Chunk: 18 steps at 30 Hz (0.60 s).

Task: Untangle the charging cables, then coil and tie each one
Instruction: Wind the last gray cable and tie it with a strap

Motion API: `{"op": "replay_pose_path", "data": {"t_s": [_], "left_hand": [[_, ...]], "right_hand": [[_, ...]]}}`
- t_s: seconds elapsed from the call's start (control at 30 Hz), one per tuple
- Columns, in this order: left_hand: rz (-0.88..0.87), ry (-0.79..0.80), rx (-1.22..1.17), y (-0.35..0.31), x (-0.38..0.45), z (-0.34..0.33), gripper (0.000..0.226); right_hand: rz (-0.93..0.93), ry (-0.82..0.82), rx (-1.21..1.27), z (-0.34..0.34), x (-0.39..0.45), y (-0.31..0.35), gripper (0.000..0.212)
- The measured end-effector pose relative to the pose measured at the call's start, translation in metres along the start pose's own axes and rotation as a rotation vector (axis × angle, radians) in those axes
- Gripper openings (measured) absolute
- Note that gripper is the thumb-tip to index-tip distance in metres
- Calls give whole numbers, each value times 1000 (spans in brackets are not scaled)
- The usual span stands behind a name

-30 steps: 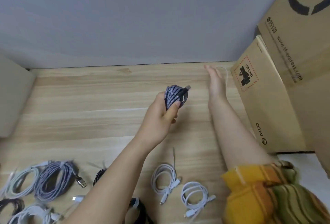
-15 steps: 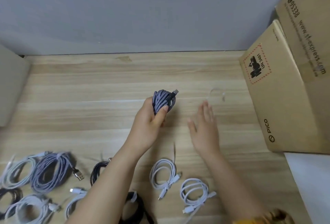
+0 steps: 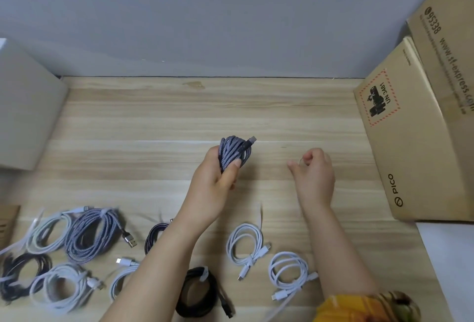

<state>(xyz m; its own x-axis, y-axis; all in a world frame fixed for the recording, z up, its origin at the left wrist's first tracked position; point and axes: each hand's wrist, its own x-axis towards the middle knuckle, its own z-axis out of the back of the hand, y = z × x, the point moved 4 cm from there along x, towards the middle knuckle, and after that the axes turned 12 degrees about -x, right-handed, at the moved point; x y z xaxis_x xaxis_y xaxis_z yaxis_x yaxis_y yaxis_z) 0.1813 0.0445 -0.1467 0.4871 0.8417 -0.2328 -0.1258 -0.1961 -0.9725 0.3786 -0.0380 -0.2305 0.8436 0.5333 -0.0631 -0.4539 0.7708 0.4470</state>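
Observation:
My left hand (image 3: 213, 188) grips a coiled grey-blue braided cable (image 3: 232, 151) upright above the middle of the wooden table (image 3: 154, 126); a metal plug sticks out at the coil's top right. My right hand (image 3: 315, 173) hovers just to the right of it, fingers curled shut on a thin clear tie (image 3: 302, 160), of which only a small loop shows at the fingertips. The two hands are apart, about a hand's width between them.
Several coiled and tied cables lie along the near edge: white ones (image 3: 246, 244), (image 3: 288, 274), a black one (image 3: 198, 289), a braided grey one (image 3: 92, 234). Cardboard boxes (image 3: 410, 142) stand at the right, a pale box (image 3: 23, 116) at the left, a grey wall behind.
My right hand drew back from the far edge by the cardboard box and closed on the thin tie that lay on the table. My left hand kept the coil nearly still.

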Motion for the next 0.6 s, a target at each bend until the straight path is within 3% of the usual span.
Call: {"op": "replay_pose_path", "data": {"t_s": [0.13, 0.27, 0.37, 0.6], "left_hand": [[-4, -6, 19, -1, -2, 3, 16], [-4, -18, 14, -3, -7, 6, 16], [-36, -13, 34, -8, -14, 8, 15], [-163, 26, -9, -32, -41, 8, 29]], "right_hand": [[-41, 99, 20, -9, 6, -3, 21], [109, 202, -21, -1, -5, 14, 31], [198, 125, 182, 35, -30, 39, 32], [84, 60, 713, 101, -95, 71, 22]]}}
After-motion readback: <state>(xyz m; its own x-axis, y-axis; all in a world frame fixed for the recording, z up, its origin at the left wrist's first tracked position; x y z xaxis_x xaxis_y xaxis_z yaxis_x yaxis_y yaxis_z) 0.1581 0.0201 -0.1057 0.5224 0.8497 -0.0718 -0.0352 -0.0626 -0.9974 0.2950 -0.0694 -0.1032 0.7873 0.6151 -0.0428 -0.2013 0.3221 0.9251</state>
